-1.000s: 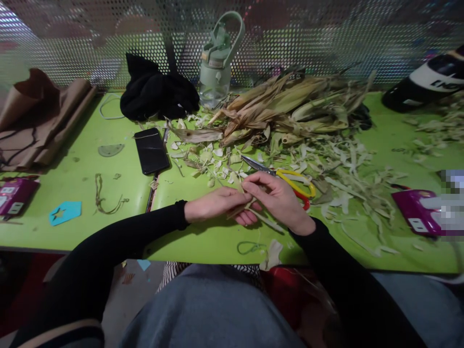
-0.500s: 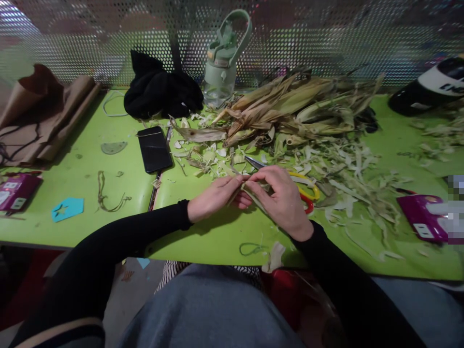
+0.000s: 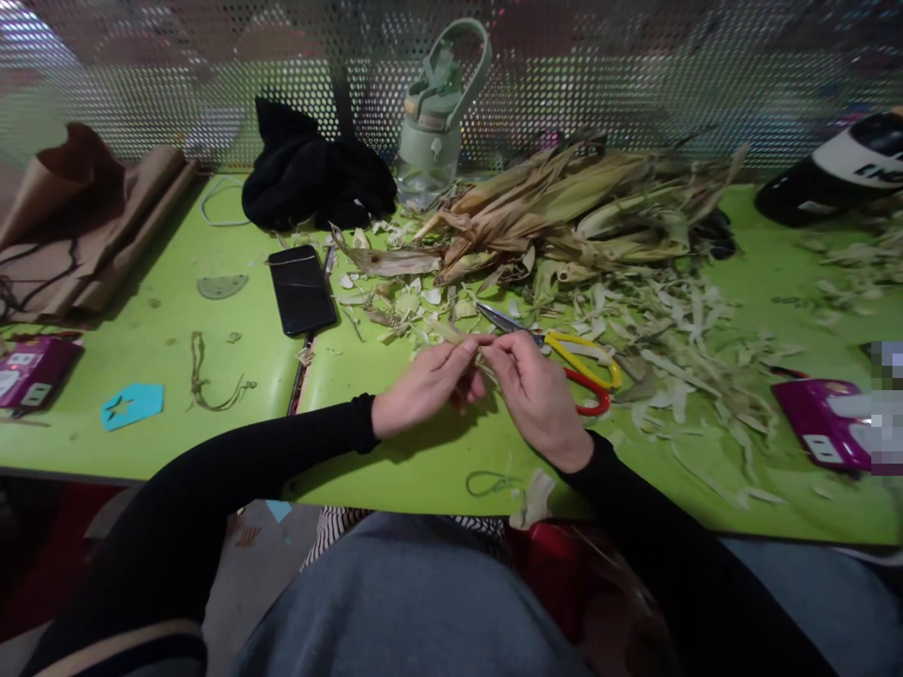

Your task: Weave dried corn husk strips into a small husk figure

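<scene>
Green tabletop (image 3: 395, 470) spans mid-frame. At centre I find left hand (image 3: 427, 384) and right hand (image 3: 545, 400) pinched narrow, a partly hidden husk strip (image 3: 488, 369) between their fingertips; scissors (image 3: 550, 339) right of centre.

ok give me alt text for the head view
A left hand and right hand pinch a thin, mostly hidden husk strip above a green table. Beyond lie husk scraps and a heap of dry corn husks, with scissors beside the right hand and a phone further left.
</scene>
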`<state>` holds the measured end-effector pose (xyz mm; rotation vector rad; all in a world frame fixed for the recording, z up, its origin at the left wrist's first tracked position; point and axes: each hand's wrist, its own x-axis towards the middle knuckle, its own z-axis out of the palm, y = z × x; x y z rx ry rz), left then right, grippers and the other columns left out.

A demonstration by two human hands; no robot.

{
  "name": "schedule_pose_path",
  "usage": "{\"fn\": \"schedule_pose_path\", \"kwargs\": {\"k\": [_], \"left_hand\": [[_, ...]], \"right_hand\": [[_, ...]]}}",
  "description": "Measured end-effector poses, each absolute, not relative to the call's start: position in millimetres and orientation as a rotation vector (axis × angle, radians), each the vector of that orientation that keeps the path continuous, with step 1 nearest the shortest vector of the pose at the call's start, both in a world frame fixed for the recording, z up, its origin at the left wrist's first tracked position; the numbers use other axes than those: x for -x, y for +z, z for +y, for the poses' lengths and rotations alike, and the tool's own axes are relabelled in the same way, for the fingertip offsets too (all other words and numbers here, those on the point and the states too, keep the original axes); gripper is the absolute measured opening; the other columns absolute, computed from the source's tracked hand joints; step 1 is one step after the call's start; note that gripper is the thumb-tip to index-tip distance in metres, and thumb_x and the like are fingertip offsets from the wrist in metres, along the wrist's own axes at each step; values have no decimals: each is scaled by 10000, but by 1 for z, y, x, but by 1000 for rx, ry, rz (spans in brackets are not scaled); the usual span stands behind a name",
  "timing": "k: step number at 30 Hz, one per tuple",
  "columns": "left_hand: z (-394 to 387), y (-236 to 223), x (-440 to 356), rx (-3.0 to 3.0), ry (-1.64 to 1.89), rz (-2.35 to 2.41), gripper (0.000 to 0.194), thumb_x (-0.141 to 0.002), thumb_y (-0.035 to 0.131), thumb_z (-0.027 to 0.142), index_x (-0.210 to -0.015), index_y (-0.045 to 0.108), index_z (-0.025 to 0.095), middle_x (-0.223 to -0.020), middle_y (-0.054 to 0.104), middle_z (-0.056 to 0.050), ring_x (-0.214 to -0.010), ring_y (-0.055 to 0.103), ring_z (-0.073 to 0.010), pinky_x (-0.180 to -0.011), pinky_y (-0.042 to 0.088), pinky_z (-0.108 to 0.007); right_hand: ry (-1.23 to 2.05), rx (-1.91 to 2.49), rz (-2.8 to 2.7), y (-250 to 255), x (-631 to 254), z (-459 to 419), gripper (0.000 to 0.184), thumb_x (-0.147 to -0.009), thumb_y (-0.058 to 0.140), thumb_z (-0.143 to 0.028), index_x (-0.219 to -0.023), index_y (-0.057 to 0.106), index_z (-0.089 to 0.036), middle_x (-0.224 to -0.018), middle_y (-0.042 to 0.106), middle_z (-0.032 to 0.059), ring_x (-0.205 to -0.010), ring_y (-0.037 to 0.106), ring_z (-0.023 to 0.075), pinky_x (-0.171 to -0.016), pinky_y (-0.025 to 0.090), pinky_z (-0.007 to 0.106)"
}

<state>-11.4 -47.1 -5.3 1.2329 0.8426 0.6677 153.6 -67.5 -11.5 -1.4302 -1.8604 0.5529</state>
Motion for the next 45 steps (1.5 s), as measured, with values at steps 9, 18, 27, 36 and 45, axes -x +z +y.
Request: {"fn": "schedule_pose_path", "kwargs": {"k": [9,18,27,36,45], "left_hand": [[-51,6,10,-1384,767,893,453,-1043,355,402,-1282,627,129,-513,342,65,-492,331,-99,-516,291,-239],[-55,4,15,-1333,714,810,563,-1008,390,539,-1316,614,125,-514,293,76,-473,285,-93,-486,248,-245],[-47,3,19,-1478,669,885,407,-1022,404,366,-1227,649,114,-616,426,46,-574,415,-98,-568,350,-231],[-38,-5,12,-1162,887,785,174,-986,487,192,-985,631,93,-871,639,-27,-770,627,-82,-774,510,-224],[-34,-17,14,-1079,1006,706,122,-952,574,223,-1011,632,132,-903,697,-42,-834,660,-124,-845,528,-293]], "right_hand": [[632,1428,-1674,-5,-153,-73,311,-993,457,-528,-861,523,-254,-626,468,-35,-546,432,146,-515,344,295],[537,1440,-1654,2,-162,-72,302,-985,483,-524,-845,540,-262,-611,450,-31,-553,427,155,-522,361,305],[623,1395,-1718,2,-160,-69,297,-990,488,-505,-831,514,-255,-581,396,-52,-495,359,126,-477,305,292],[819,1410,-1610,-4,-162,-66,308,-905,622,-533,-947,537,-241,-746,586,-21,-586,524,131,-539,395,284],[926,1361,-1459,-14,-166,-54,347,-849,709,-499,-1045,576,-244,-926,675,12,-841,651,185,-756,524,344]]}}
